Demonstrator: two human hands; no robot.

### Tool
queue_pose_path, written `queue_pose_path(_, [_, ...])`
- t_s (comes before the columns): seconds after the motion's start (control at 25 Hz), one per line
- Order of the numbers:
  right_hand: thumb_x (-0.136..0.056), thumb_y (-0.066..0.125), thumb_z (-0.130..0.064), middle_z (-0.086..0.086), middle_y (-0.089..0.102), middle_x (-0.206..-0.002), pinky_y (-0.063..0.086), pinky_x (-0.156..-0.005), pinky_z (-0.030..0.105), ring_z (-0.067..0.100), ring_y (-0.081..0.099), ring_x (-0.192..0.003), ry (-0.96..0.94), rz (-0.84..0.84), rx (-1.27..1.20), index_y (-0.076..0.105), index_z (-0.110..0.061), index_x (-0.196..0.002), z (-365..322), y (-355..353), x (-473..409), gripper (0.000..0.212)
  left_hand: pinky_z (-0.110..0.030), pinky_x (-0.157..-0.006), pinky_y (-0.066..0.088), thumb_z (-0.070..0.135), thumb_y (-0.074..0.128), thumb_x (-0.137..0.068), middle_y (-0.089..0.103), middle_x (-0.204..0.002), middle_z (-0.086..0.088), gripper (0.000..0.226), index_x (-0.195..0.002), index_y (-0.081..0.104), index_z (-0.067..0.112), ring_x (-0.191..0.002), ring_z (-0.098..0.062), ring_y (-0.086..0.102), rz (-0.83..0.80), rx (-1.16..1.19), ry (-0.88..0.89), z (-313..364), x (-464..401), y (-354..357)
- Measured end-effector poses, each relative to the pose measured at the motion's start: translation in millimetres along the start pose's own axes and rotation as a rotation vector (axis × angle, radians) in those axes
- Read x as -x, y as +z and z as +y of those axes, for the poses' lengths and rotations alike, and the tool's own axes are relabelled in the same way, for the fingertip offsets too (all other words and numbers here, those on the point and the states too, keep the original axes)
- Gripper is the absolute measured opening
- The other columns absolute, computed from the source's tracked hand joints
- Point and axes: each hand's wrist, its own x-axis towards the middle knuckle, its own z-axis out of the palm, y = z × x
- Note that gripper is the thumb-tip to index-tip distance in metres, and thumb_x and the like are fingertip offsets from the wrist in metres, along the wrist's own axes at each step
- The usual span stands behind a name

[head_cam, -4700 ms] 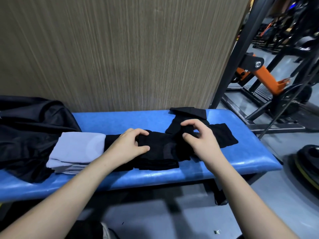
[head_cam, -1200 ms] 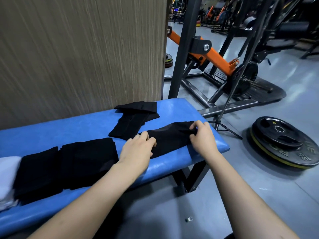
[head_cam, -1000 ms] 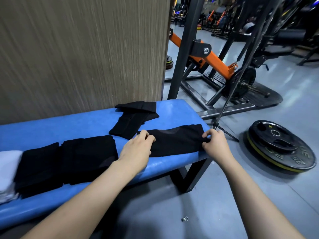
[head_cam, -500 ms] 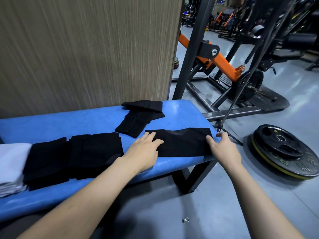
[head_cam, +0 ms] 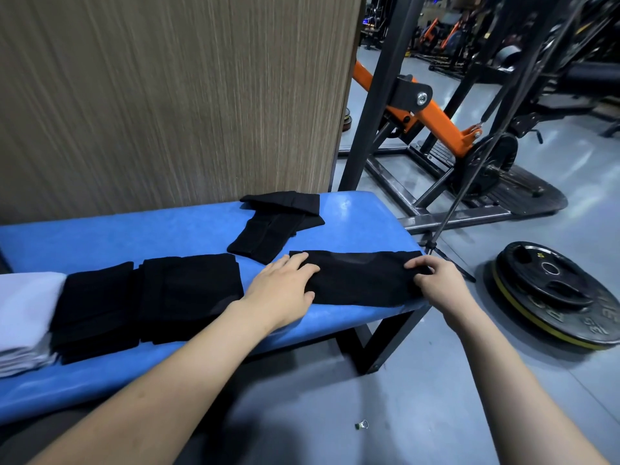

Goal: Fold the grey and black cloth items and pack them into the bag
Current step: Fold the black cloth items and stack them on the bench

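hands work a flat strip of black cloth (head_cam: 360,278) at the right end of the blue padded tabletop (head_cam: 141,236). the left hand (head_cam: 281,290) presses its left end with straight fingers (head_cam: 295,261); the right hand (head_cam: 436,280) curls its fingers (head_cam: 416,263) over the right end, gripping it. two folded black cloths (head_cam: 151,297) and a folded grey cloth (head_cam: 25,317) lie to the left, another black cloth (head_cam: 278,223) behind. a black weight plate (head_cam: 557,290) rests on the floor.
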Motion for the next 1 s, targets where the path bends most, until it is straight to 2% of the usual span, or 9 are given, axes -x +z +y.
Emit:
queue_pose_path(0.12, [-0.082,0.046,0.002,-0.001,0.055,-0.066,0.03,-0.046,0.024,0.014,0.04,-0.05,-0.001,-0.017,0.074,0.068,-0.019,-0.087,2,-5,4,0.03,-0.035,-0.121,0.019,0.04,0.048,-0.098,0.017,-0.161,0.005,0.056,-0.15,0.033,0.027,-0.147,-0.019,0.021,0.028,0.01,-0.02,2,0,-2])
queue_pose_path(0.32, [-0.08,0.049,-0.004,0.007,0.064,-0.083,0.039,-0.055,0.029,0.02,0.052,-0.063,-0.03,0.037,0.18,0.064,-0.018,-0.089,3,-7,3,0.022,-0.033,-0.112,0.03,0.051,0.051,-0.093,0.031,-0.141,0.003,0.059,-0.146,0.037,0.029,-0.129,-0.02,0.035,0.08,0.001,-0.049,6,3,1])
queue_pose_path(0.44, [-0.08,0.052,-0.005,0.003,0.059,-0.1,0.042,-0.067,0.031,0.022,0.056,-0.083,-0.165,0.111,0.301,0.064,-0.02,-0.098,-5,-3,8,0.027,-0.031,-0.103,0.032,0.056,0.052,-0.089,0.037,-0.119,0.002,0.058,-0.14,0.042,0.031,-0.11,-0.018,0.038,0.145,-0.059,-0.067,8,2,0])
queue_pose_path(0.52, [-0.08,0.054,-0.004,-0.001,0.054,-0.104,0.045,-0.073,0.034,0.021,0.055,-0.089,-0.322,0.171,0.346,0.064,-0.021,-0.105,-17,6,15,0.032,-0.031,-0.101,0.03,0.059,0.053,-0.087,0.038,-0.114,0.002,0.059,-0.138,0.044,0.032,-0.106,-0.018,0.039,0.151,-0.065,-0.094,8,1,-1])
queue_pose_path(0.72, [-0.081,0.058,0.0,-0.009,0.048,-0.102,0.045,-0.081,0.029,0.007,0.05,-0.088,-0.643,0.087,0.207,0.059,-0.021,-0.117,-45,43,37,0.042,-0.031,-0.103,0.03,0.051,0.056,-0.091,0.041,-0.117,0.002,0.054,-0.139,0.043,0.03,-0.111,-0.019,0.042,0.134,0.1,-0.114,8,0,1])
queue_pose_path(0.84, [-0.08,0.061,0.001,-0.01,0.048,-0.1,0.045,-0.081,0.025,0.0,0.045,-0.086,-0.721,0.04,0.158,0.058,-0.02,-0.119,-57,63,43,0.045,-0.034,-0.105,0.03,0.039,0.049,-0.099,0.046,-0.124,-0.002,0.046,-0.142,0.043,0.023,-0.115,-0.022,0.044,0.163,0.141,-0.117,5,0,0])
queue_pose_path(1.0, [-0.079,0.063,-0.001,-0.008,0.054,-0.1,0.048,-0.083,0.028,0.004,0.051,-0.089,-0.738,-0.054,0.135,0.058,-0.02,-0.116,-63,90,48,0.041,-0.036,-0.105,0.034,0.026,0.042,-0.103,0.047,-0.128,-0.005,0.042,-0.143,0.044,0.017,-0.118,-0.024,0.045,0.16,0.175,-0.111,-1,0,1])
